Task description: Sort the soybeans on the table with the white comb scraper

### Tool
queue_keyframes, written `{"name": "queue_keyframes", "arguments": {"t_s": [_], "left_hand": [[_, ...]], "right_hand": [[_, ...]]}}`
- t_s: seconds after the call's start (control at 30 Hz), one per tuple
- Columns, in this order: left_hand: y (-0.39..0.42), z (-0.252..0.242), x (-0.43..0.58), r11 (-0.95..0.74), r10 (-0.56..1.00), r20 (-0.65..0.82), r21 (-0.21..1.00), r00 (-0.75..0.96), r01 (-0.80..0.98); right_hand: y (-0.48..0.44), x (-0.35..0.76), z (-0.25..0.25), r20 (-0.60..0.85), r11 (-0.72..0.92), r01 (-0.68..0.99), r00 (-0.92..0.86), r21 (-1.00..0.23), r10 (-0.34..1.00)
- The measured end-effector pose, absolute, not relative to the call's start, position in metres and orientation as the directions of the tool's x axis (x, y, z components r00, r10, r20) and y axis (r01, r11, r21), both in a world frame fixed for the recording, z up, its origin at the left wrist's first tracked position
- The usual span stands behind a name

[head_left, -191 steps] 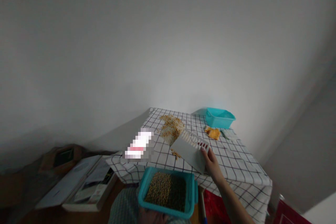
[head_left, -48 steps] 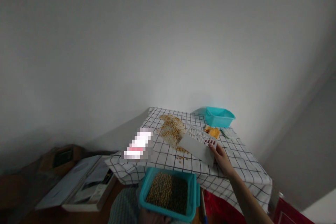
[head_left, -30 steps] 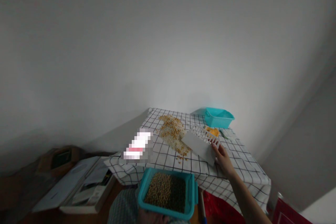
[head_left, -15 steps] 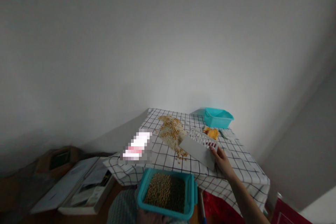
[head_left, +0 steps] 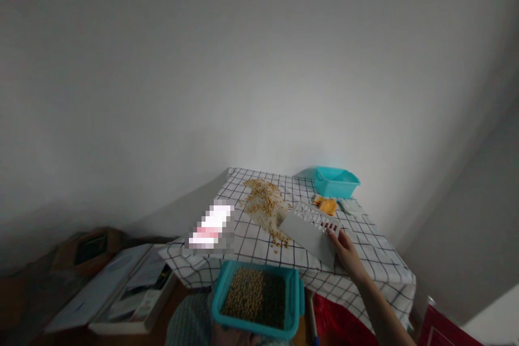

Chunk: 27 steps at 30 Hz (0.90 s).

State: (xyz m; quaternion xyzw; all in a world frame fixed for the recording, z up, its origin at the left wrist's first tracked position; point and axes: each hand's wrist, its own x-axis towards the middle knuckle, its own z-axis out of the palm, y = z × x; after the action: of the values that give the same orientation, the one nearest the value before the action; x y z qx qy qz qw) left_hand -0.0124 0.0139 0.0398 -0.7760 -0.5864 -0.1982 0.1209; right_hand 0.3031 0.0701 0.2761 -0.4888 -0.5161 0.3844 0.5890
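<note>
Gripping the white plastic tray (head_left: 310, 232) by its near corner, the right hand (head_left: 345, 251) tilts it beside the beans (head_left: 265, 208); it looks light, stiff, smooth.

The left hand is hidden under the teal tub (head_left: 259, 297).

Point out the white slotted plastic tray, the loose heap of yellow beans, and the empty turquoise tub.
White slotted plastic tray (head_left: 308, 228), head view, flat base.
Loose heap of yellow beans (head_left: 264, 206), head view, heap's middle.
Empty turquoise tub (head_left: 336, 188), head view, front wall.

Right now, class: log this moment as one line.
right hand: holds white scraper | scraper: beside beans on table | left hand: hidden | tub: near edge
</note>
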Motion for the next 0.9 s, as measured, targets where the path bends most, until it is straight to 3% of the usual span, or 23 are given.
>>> {"name": "queue_keyframes", "arguments": {"t_s": [0.1,0.27,0.37,0.5,0.73,0.9], "left_hand": [[0.013,0.045,-0.015,-0.326,0.841,0.482,0.09,0.245,0.941],[0.016,0.039,-0.017,-0.328,0.873,0.413,0.101,0.26,0.939],[0.017,0.035,-0.016,-0.329,0.855,0.46,0.119,0.242,0.937],[0.017,0.04,-0.016,-0.362,0.793,0.555,0.096,0.252,0.927],[0.016,0.041,-0.015,-0.371,0.791,0.545,0.062,0.28,0.927],[0.018,0.035,-0.015,-0.348,0.784,0.57,0.073,0.247,0.935]], "right_hand": [[0.069,0.298,0.276,0.246,0.24,0.056,0.151,-0.969,0.957],[0.071,0.297,0.27,0.235,0.234,0.028,0.183,-0.972,0.954],[0.07,0.297,0.27,0.244,0.241,0.041,0.181,-0.97,0.953],[0.065,0.296,0.275,0.246,0.244,0.035,0.149,-0.969,0.958],[0.053,0.312,0.276,0.27,0.262,0.07,0.327,-0.963,0.906],[0.04,0.313,0.282,0.249,0.23,0.098,0.286,-0.968,0.925]]}}
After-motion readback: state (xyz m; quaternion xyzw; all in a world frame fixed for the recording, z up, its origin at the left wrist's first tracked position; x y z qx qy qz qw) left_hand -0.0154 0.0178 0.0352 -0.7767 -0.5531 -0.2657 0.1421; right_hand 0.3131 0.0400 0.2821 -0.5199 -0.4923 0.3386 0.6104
